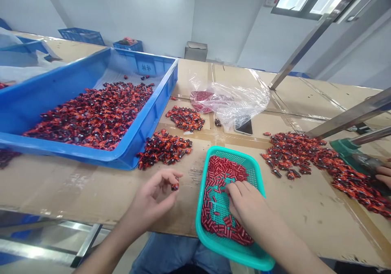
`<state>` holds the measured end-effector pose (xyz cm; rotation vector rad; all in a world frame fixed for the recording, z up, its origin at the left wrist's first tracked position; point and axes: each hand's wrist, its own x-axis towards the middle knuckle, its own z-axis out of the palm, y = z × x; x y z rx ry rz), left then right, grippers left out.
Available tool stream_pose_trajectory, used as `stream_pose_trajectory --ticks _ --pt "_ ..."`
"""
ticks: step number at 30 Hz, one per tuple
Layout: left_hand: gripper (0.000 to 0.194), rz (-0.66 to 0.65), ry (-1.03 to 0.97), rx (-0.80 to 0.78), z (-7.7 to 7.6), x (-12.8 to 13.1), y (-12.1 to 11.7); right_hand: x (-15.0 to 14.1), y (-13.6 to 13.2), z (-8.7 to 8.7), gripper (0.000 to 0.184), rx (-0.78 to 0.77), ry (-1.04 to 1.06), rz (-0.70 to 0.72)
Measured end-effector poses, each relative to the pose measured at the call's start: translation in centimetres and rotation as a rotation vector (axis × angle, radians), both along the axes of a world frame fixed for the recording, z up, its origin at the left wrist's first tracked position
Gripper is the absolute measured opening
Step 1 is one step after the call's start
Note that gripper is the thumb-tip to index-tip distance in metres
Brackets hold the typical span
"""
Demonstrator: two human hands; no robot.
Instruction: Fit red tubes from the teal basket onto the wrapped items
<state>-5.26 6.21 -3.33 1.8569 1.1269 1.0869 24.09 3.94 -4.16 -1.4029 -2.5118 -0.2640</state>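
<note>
My left hand [152, 198] hovers over the cardboard-covered table [61, 188], fingers curled, pinching one small dark red-and-orange piece [175, 186] between thumb and fingertips. My right hand [247, 206] rests inside a teal mesh basket [227, 247] at the table's front edge, fingers bent down into the small red tubes [221, 172] that fill it. Whether the fingers have taken hold of a tube is hidden. Two loose heaps of the dark red-and-orange pieces [165, 148] lie just beyond my left hand.
A large blue tray [146, 123] heaped with the same pieces stands at the left. A clear plastic bag [232, 98] and a phone [244, 127] lie further back. Another heap [320, 160] spreads at the right, where another person's fingers [385, 174] hold a green tool [351, 151].
</note>
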Motion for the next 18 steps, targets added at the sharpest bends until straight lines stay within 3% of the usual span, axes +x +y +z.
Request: stream_pose_trajectory --ticks 4,9,13,18 --pt "0.006 -0.078 -0.152 -0.079 1.0 0.7 -1.7 -0.3 -0.4 2.2 0.022 -0.086 0.156 0.052" --pt "0.019 -0.079 -0.292 -0.090 2.4 2.1 -3.3 -2.0 -2.5 5.9 0.011 -0.444 0.761 0.122" --pt "0.018 -0.059 -0.236 0.093 3.5 3.1 -4.4 -4.1 -3.7 6.8 0.006 -0.354 0.968 0.324" --pt "0.009 -0.082 -0.036 0.331 4.6 3.4 -5.1 -5.6 -3.5 6.7 0.009 -0.188 0.918 0.391"
